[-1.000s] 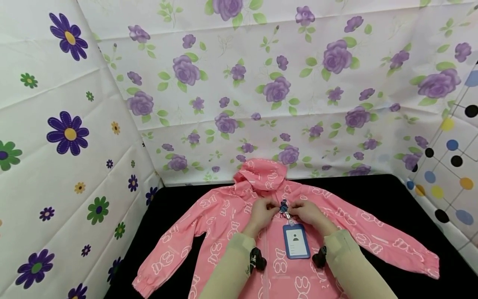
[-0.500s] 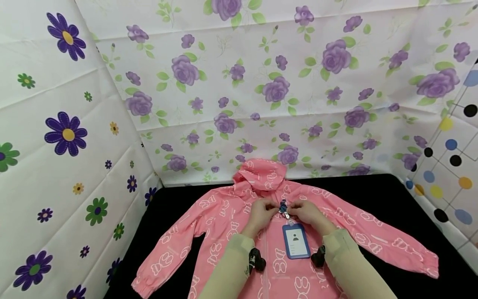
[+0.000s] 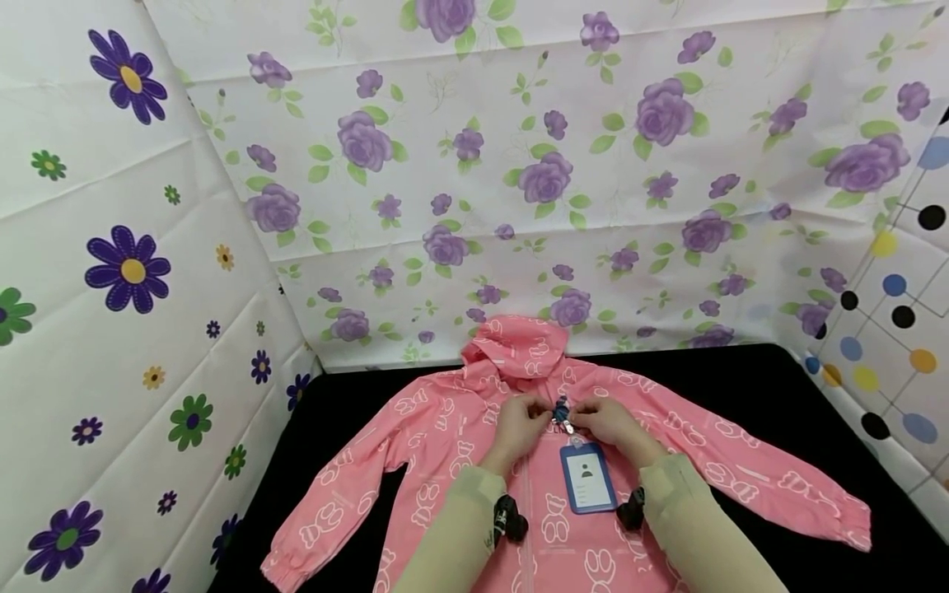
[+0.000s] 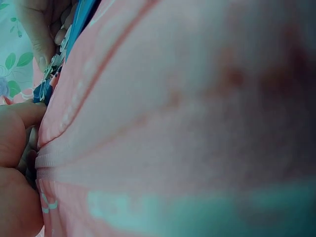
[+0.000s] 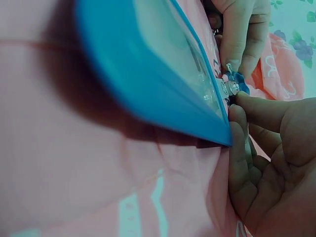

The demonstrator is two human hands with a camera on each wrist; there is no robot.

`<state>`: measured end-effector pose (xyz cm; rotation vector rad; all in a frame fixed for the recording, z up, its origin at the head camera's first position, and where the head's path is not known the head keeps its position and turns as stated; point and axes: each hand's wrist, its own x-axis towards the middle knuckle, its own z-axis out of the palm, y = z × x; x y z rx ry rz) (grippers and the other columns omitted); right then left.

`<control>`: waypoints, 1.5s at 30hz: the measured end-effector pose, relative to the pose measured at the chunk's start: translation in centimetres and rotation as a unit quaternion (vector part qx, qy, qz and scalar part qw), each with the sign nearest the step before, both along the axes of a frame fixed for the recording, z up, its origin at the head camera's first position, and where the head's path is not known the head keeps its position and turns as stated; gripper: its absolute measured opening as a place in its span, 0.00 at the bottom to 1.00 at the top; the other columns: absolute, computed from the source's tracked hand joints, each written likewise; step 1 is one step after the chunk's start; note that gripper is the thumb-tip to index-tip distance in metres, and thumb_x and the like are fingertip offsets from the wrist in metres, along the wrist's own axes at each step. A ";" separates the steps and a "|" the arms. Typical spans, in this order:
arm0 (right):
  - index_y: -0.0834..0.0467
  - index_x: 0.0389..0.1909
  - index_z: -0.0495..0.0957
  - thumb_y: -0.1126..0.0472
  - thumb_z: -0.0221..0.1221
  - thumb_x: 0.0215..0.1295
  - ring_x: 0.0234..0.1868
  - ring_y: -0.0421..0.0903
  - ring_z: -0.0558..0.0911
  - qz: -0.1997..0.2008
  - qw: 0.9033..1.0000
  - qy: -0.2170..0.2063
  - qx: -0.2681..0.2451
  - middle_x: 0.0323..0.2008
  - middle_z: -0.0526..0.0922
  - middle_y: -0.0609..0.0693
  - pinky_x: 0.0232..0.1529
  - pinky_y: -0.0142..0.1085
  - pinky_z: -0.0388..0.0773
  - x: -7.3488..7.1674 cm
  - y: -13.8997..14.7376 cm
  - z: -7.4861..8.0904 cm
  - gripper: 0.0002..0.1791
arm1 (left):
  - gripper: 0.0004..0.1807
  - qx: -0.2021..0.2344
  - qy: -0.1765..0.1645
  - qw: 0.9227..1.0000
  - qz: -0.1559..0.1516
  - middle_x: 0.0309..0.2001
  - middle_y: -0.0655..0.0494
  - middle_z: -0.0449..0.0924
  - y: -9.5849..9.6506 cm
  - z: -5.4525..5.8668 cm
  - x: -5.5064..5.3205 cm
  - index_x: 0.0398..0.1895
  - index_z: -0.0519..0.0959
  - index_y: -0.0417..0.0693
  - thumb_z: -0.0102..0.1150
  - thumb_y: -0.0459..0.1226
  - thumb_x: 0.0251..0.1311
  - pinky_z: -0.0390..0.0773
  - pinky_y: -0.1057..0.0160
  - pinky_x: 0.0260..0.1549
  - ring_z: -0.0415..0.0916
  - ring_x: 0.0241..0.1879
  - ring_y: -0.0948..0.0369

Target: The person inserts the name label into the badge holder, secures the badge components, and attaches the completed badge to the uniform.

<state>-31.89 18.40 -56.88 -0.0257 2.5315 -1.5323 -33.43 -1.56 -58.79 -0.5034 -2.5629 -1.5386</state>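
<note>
A pink hooded jacket with white rabbit-like outlines lies spread out, hood away from me. On its chest is an ID badge holder with a blue frame. Metal and clear clip parts join it to a small dark-blue charm. My left hand pinches at the charm's left side; a thin metal pin shows close to its fingertips. From the other side my right hand pinches the charm near the clip. What lies between the fingertips is partly hidden.
The jacket lies on a black tabletop. A floral sheet hangs behind it, a daisy-print sheet at left and a dotted sheet at right. Both sleeves stretch outward.
The head view shifts very slightly. Both hands stay at the charm with almost no visible movement, and the badge holder and jacket lie as before.
</note>
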 end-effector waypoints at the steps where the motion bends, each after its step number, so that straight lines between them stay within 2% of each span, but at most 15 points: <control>1: 0.65 0.43 0.86 0.64 0.66 0.73 0.29 0.41 0.80 0.000 1.000 0.000 -0.002 0.29 0.82 0.49 0.31 0.32 0.78 0.0 0.0 0.0 0.07 | 0.02 0.001 0.001 1.000 0.001 0.32 0.55 0.87 0.0 0.0 0.0 0.38 0.90 0.39 0.70 0.27 0.65 0.78 0.69 0.33 0.75 0.30 0.69; 10: 0.63 0.44 0.87 0.61 0.66 0.74 0.31 0.44 0.80 0.000 1.000 0.005 0.025 0.30 0.82 0.49 0.32 0.33 0.77 0.1 -0.1 0.2 0.08 | 0.03 -0.031 0.031 0.999 0.000 0.36 0.51 0.90 0.0 0.3 0.1 0.39 0.91 0.41 0.70 0.28 0.65 0.83 0.67 0.39 0.82 0.36 0.65; 17: 0.60 0.43 0.88 0.60 0.68 0.72 0.33 0.45 0.80 -0.004 0.998 0.023 0.062 0.33 0.84 0.48 0.35 0.35 0.77 -0.2 -0.2 0.0 0.08 | 0.04 -0.044 0.031 0.999 -0.010 0.38 0.52 0.91 -0.1 0.4 0.0 0.39 0.91 0.42 0.71 0.27 0.65 0.84 0.65 0.42 0.83 0.38 0.64; 22: 0.60 0.43 0.89 0.59 0.69 0.71 0.35 0.45 0.81 -0.013 0.997 0.024 0.074 0.35 0.86 0.50 0.37 0.35 0.77 -0.1 -0.4 0.2 0.08 | 0.04 -0.043 0.031 0.998 -0.021 0.39 0.50 0.90 -0.1 0.3 -0.1 0.40 0.90 0.41 0.70 0.26 0.65 0.84 0.66 0.42 0.83 0.38 0.64; 29: 0.59 0.44 0.90 0.59 0.69 0.71 0.37 0.46 0.81 -0.017 0.995 0.035 0.096 0.39 0.87 0.51 0.38 0.37 0.78 0.2 -0.8 0.5 0.09 | 0.05 -0.046 0.035 0.998 -0.022 0.39 0.50 0.90 -0.3 0.3 0.1 0.40 0.90 0.40 0.70 0.26 0.65 0.84 0.64 0.42 0.83 0.38 0.62; 38: 0.60 0.44 0.89 0.60 0.67 0.74 0.31 0.44 0.80 -0.015 0.996 0.032 0.081 0.34 0.85 0.49 0.33 0.36 0.77 0.4 -1.1 0.4 0.08 | 0.04 -0.041 0.026 0.999 -0.019 0.38 0.50 0.89 -0.3 0.0 0.0 0.40 0.90 0.39 0.69 0.26 0.65 0.83 0.65 0.41 0.82 0.38 0.63; 45: 0.56 0.45 0.90 0.56 0.68 0.73 0.33 0.45 0.80 -0.018 0.994 0.027 0.103 0.37 0.86 0.49 0.35 0.37 0.77 0.5 -1.0 0.1 0.09 | 0.04 -0.039 0.026 0.999 -0.017 0.38 0.50 0.89 -0.1 -0.1 0.2 0.40 0.90 0.40 0.69 0.27 0.66 0.83 0.65 0.41 0.82 0.37 0.63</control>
